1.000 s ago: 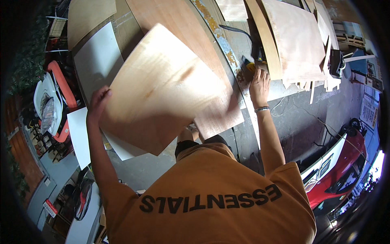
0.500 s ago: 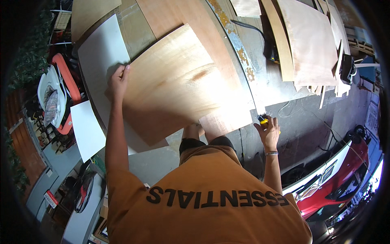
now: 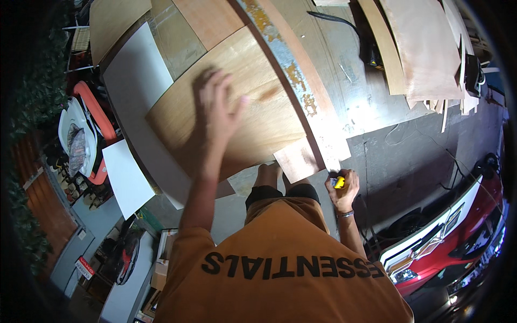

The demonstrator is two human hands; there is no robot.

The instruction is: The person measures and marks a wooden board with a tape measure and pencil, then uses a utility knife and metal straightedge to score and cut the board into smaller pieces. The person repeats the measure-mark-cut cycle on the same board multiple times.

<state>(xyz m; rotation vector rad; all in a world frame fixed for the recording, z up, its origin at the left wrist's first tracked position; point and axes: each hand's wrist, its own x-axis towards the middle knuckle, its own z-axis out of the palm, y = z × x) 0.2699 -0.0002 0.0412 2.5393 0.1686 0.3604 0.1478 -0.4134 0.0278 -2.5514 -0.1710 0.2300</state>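
A light plywood sheet [image 3: 180,121] lies in front of me on the work table. My left hand [image 3: 219,110] hovers over it or brushes it, fingers spread, a little blurred, holding nothing. Along the sheet's right side runs a long metal straightedge [image 3: 290,62] with worn blue and rusty-orange paint. At its near end is my right hand [image 3: 344,189], closed around a yellow-handled tool [image 3: 339,182] whose exact kind is hidden by the fingers. That hand also appears to hold the straightedge's end. A smaller plywood piece [image 3: 295,164] shows beneath the straightedge's near end.
White sheets [image 3: 141,64] lie on the left. More plywood panels and strips [image 3: 423,48] are stacked at the right, near a black cable [image 3: 336,22]. A white and red plastic item [image 3: 75,137] stands left; a red car [image 3: 468,226] is at the right.
My left hand has let go of the plywood's left edge and moved right over its face. My right hand has brought the straightedge leftward onto the sheet, the yellow-handled tool still in its grip.
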